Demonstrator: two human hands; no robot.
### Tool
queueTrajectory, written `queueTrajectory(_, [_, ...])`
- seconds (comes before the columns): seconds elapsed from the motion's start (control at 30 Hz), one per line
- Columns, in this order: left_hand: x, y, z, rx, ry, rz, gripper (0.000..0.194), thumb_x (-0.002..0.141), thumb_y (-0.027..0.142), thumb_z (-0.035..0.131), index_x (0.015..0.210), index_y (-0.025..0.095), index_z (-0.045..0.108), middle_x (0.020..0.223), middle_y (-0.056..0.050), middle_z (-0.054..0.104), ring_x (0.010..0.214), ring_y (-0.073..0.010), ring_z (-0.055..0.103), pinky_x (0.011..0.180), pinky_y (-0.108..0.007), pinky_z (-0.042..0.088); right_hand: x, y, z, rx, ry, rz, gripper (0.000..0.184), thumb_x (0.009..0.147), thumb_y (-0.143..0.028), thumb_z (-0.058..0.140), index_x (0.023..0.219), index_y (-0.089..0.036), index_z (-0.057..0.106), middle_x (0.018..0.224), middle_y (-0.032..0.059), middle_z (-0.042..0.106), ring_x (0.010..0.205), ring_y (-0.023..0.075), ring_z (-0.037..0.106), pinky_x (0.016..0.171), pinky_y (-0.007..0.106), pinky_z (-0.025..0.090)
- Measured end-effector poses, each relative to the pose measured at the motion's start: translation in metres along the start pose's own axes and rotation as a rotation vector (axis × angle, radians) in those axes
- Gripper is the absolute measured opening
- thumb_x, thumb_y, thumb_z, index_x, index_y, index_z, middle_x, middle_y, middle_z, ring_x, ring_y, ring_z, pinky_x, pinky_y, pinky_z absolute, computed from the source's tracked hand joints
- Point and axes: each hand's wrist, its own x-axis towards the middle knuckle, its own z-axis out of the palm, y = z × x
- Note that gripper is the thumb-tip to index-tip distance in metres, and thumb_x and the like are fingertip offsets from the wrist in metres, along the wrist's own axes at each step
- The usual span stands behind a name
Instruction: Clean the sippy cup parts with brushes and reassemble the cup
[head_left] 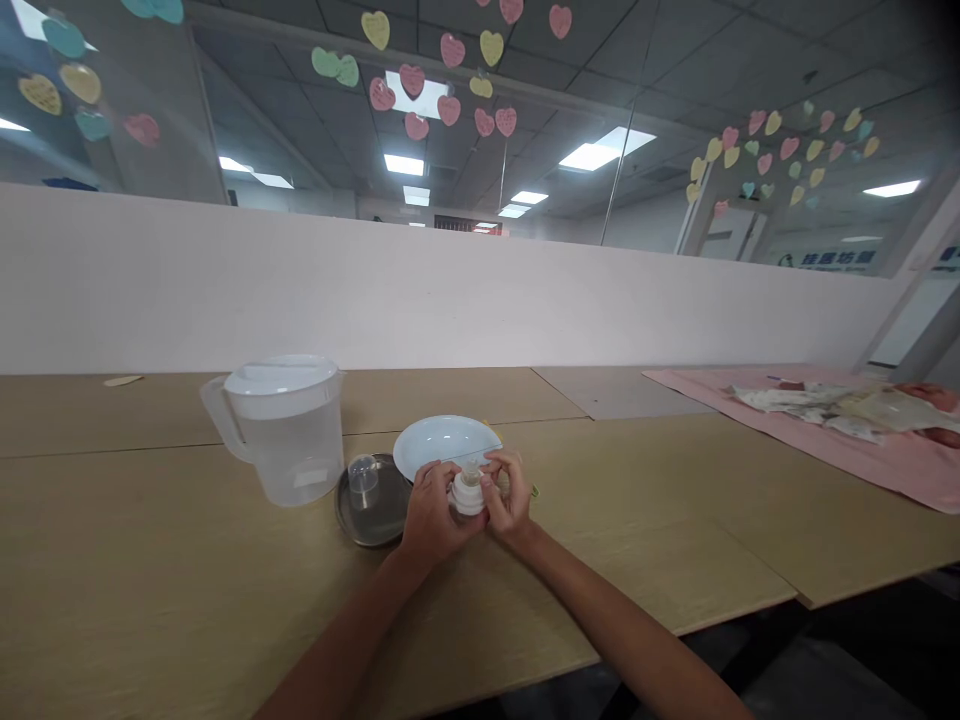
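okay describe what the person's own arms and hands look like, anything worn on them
Both forearms are bare up to the bottom edge of the picture: no sleeves, gloves, watch or bracelet show. The left hand and right hand show no rings that can be made out; the fingers are small and slightly blurred.

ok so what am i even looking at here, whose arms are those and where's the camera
The camera sits on a person's head, looking forward and down, so the two bare arms reaching in from the bottom are their own. The left hand and right hand together hold a small white bottle part with a clear teat on top, fingers wrapped around it. On the wooden table stand a clear lidded jug, a white bowl and a metal tray with a small clear cup on it. A pink cloth with packets lies far right.
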Motion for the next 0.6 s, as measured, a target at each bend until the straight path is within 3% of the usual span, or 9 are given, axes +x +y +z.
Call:
queueTrajectory(0.17, [-0.003,-0.004,-0.001,-0.011,-0.040,-0.021,0.045,0.068,0.046,0.060,0.102,0.017,0.050,0.092,-0.009,0.061,0.084,-0.0237,0.058,0.075,-0.037,0.046,0.004,-0.012,0.001,-0.146,0.049,-0.214,0.012,0.076,-0.023,0.046,0.087,-0.020,0.051,0.067,0.0021,0.055,0.057,0.0160,0.048,0.062,0.035,0.039])
queueTrajectory(0.3, [-0.003,-0.005,-0.001,0.015,-0.093,0.015,0.051,0.073,0.048,0.056,0.113,0.017,0.048,0.097,-0.011,0.062,0.088,-0.0253,0.058,0.081,-0.039,0.044,0.005,-0.016,0.000,-0.166,0.055,-0.350,0.015,0.073,-0.017,0.047,0.087,-0.022,0.050,0.064,0.0005,0.056,0.054,0.0152,0.048,0.061,0.034,0.037])
queueTrajectory(0.4, [-0.004,-0.005,-0.001,0.011,-0.092,-0.032,0.059,0.072,0.050,0.056,0.119,0.017,0.043,0.105,-0.013,0.060,0.094,-0.0256,0.058,0.082,-0.038,0.045,0.004,-0.015,-0.001,-0.181,0.044,-0.346,0.015,0.073,-0.016,0.047,0.086,-0.022,0.051,0.063,0.0006,0.056,0.053,0.0150,0.048,0.060,0.034,0.036])
queueTrajectory(0.53, [-0.006,-0.003,-0.001,-0.009,-0.076,-0.094,0.052,0.066,0.049,0.061,0.105,0.018,0.047,0.098,-0.010,0.061,0.090,-0.0246,0.059,0.078,-0.037,0.046,0.002,-0.014,-0.002,-0.152,0.039,-0.356,0.013,0.074,-0.015,0.048,0.085,-0.021,0.052,0.063,0.0000,0.056,0.054,0.0142,0.046,0.062,0.033,0.036])
queueTrajectory(0.6, [-0.006,-0.001,-0.001,-0.032,-0.079,-0.095,0.048,0.065,0.046,0.062,0.102,0.018,0.047,0.094,-0.008,0.061,0.087,-0.0236,0.059,0.077,-0.037,0.047,0.001,-0.014,-0.002,-0.123,0.058,-0.281,0.010,0.076,-0.015,0.048,0.083,-0.021,0.053,0.065,0.0001,0.055,0.057,0.0146,0.047,0.063,0.033,0.037])
